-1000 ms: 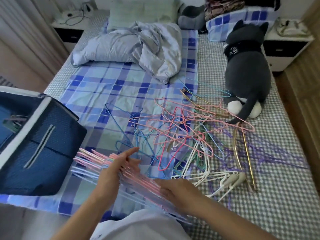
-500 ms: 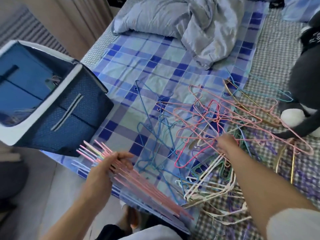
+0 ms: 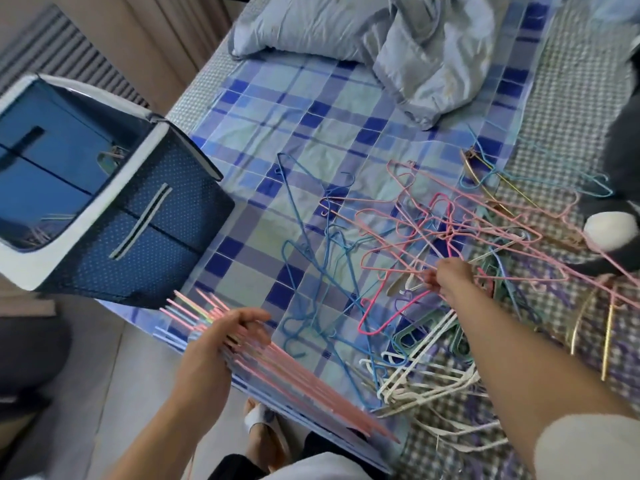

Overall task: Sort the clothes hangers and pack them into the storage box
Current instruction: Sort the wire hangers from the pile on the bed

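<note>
The storage box (image 3: 114,216) sits at the bed's (image 3: 346,109) left edge. Right of it, a tangle of hangers (image 3: 450,244) lies on the bed, with a crumpled quilt (image 3: 408,46) behind. Nearest the person, a stacked bundle of hangers (image 3: 287,372) overhangs the bed's front edge, between box and tangle.

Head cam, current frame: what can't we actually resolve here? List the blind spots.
- Dark blue fabric storage box, head view: cut off by the left edge; contents in shadow, only a few hangers show.
- Stacked bundle of pink and blue hangers: count unreadable; left hand covers the middle.
- Right hand: which hanger of the tangled pile of coloured wire hangers it pinches is unclear.
- Grey plush toy: cut off by the right edge.
</note>
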Action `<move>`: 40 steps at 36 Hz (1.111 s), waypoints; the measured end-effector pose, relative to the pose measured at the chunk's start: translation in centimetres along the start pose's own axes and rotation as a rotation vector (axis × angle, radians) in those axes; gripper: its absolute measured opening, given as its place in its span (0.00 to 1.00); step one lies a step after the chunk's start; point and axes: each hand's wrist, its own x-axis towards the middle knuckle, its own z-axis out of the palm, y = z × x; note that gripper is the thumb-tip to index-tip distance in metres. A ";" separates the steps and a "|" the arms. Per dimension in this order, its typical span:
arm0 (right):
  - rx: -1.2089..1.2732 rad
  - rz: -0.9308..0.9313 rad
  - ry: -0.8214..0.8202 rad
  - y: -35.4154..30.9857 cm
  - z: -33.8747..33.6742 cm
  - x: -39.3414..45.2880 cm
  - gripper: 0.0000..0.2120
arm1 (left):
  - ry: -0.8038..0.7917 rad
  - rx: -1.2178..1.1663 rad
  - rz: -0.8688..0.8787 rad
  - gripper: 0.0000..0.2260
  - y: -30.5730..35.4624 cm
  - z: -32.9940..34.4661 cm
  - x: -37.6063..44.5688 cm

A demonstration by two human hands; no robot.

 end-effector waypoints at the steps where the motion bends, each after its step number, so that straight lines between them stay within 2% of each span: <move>1: 0.051 -0.025 -0.028 0.2 0.2 -1.1 0.08 | -0.001 -0.001 0.002 0.18 0.2 0.0 0.0; 3: 0.098 -0.120 -0.052 0.9 0.2 -3.7 0.07 | -0.004 -0.012 0.005 0.19 0.5 0.1 0.0; 7: 0.019 -0.334 -0.029 4.0 -1.1 -9.4 0.09 | -0.013 -0.025 0.003 0.19 1.3 0.2 0.0; 15: -0.017 -0.508 0.008 7.9 -5.1 -20.9 0.11 | -0.140 -0.195 -0.083 0.16 3.3 1.1 0.0; 19: -0.012 -0.601 0.027 8.1 -6.0 -24.7 0.11 | -0.165 -0.169 -0.065 0.17 3.8 1.4 -0.1; 24: -0.064 -0.713 0.057 9.1 -6.3 -27.3 0.13 | -0.199 -0.122 -0.032 0.15 4.2 1.7 -0.9; 28: -0.212 -0.852 0.096 10.7 -6.7 -28.4 0.16 | -0.281 -0.177 -0.013 0.16 4.8 2.1 -1.7; 29: -0.252 -0.876 0.105 11.4 -6.9 -28.6 0.17 | -0.309 -0.186 -0.014 0.19 4.9 2.1 -2.0; 31: -0.312 -0.906 0.093 12.5 -6.8 -28.7 0.23 | -0.356 -0.165 -0.009 0.32 5.0 2.2 -2.3; 32: -0.347 -0.920 0.098 13.0 -6.8 -28.7 0.26 | -0.371 -0.152 0.002 0.34 5.1 2.3 -2.4; 36: -0.445 -0.948 0.170 14.8 -7.5 -28.1 0.37 | -0.394 -0.111 0.017 0.25 4.6 2.0 -2.6; 38: -0.500 -0.968 0.192 15.0 -7.7 -27.9 0.35 | -0.428 -0.106 0.034 0.24 4.3 1.7 -2.5; 40: -0.552 -1.071 0.221 15.0 -7.9 -27.9 0.32 | -0.485 -0.085 0.070 0.25 4.1 1.5 -2.7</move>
